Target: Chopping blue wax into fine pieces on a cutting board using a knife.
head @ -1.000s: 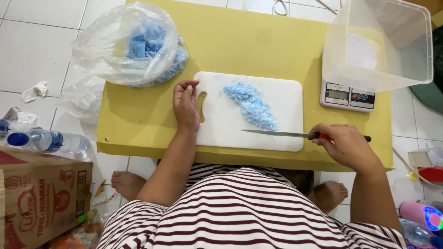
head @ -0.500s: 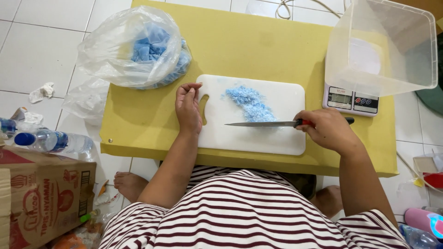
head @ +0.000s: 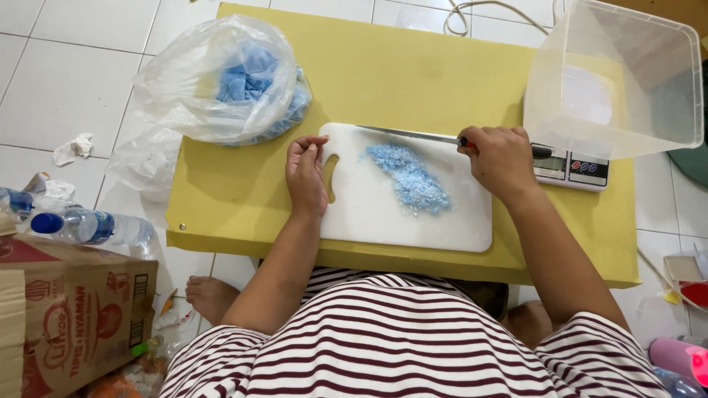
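Observation:
A white cutting board [head: 383, 221] lies on a low yellow table [head: 413, 81]. A pile of finely chopped blue bits [head: 409, 177] sits on the board's middle. My left hand [head: 306, 177] rests flat on the board's left end, by its handle slot, fingers curled and holding nothing. My right hand [head: 501, 162] grips the handle of a long knife [head: 413, 134]. The blade lies along the board's far edge, beyond the blue pile, pointing left.
A clear plastic bag of blue material [head: 228, 85] sits at the table's left. A clear plastic tub [head: 627, 81] stands on a small digital scale [head: 571, 171] at the right. Water bottles [head: 81, 225] and a cardboard box [head: 66, 317] are on the tiled floor, left.
My right hand has carried the knife from the board's near edge across to its far edge. The blue pile looks drawn together. My left hand stays on the board's left end.

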